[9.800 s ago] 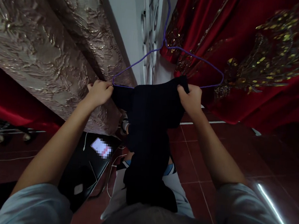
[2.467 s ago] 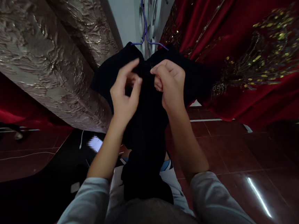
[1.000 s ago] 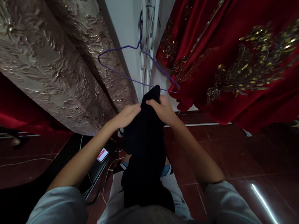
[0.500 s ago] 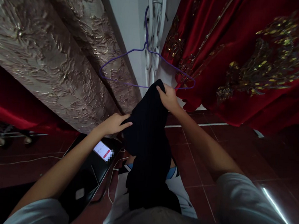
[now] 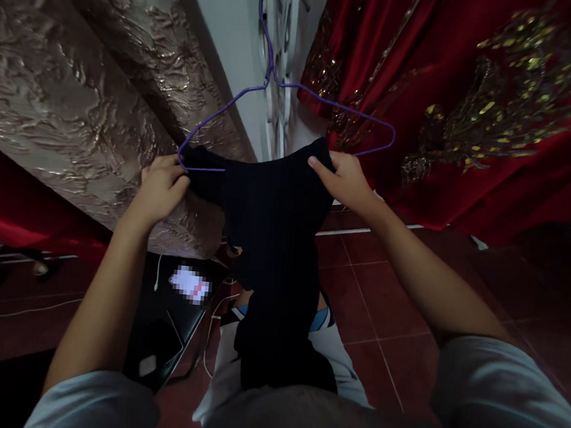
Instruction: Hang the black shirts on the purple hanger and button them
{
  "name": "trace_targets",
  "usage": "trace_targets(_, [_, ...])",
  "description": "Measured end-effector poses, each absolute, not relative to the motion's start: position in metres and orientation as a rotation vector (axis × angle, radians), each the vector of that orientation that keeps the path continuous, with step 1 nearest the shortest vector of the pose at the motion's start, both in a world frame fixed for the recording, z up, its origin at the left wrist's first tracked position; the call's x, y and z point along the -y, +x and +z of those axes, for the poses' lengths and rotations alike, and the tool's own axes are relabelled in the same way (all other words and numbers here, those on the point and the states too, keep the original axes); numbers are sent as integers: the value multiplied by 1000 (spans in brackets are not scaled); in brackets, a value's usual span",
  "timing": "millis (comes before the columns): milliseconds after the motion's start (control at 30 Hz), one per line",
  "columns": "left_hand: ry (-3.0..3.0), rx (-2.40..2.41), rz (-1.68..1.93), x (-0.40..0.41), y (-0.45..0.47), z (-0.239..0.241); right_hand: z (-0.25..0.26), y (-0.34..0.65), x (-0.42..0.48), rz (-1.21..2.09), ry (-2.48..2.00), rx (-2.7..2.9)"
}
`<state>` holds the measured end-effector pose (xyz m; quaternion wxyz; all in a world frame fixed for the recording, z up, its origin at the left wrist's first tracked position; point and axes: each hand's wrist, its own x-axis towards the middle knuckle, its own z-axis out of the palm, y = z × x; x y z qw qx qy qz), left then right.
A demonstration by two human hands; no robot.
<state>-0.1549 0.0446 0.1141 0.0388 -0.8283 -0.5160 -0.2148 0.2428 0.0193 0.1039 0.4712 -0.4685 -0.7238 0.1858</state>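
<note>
A dark garment hangs from both my hands, spread wide at its top edge, its lower part falling toward my lap. My left hand is closed on the garment's left corner, right at the left tip of a purple wire hanger. My right hand pinches the garment's right top edge just under the hanger's lower bar. The hanger hooks onto a white ornamental grille above.
A gold-brown brocade curtain hangs at the left, a red curtain with gold sequins at the right. Below are red floor tiles, a lit phone on a black surface, a white cable and white cloth.
My hands were together on the bunched garment a second ago. They have moved apart, the left one going up to the hanger's left tip, and the garment's top is now stretched wide.
</note>
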Motion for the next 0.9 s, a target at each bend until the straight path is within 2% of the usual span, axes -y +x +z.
trace_targets(67, [-2542,1491,-774,-34,-156,114,103,244,-21,462,-1154,1756])
trace_targets(233, [-2336,1266,-1351,-37,-140,134,98,241,-24,514,-1124,1699])
trace_targets(367, [-2528,1097,-1570,-65,-107,156,92,240,-15,596,-1062,1748])
trace_targets(467, [-2656,1109,-1496,-81,-91,162,98,251,1,494,-1062,1854])
trace_targets(700, [-2710,1323,-1126,-86,-88,171,150,317,18,-96,-1229,1694])
trace_targets(767, [-2699,1352,-1124,-87,-87,175,165,333,13,4,-1305,1716])
trace_targets(900, [-2557,1406,-1504,-91,-86,175,181,337,1,625,-1281,1607])
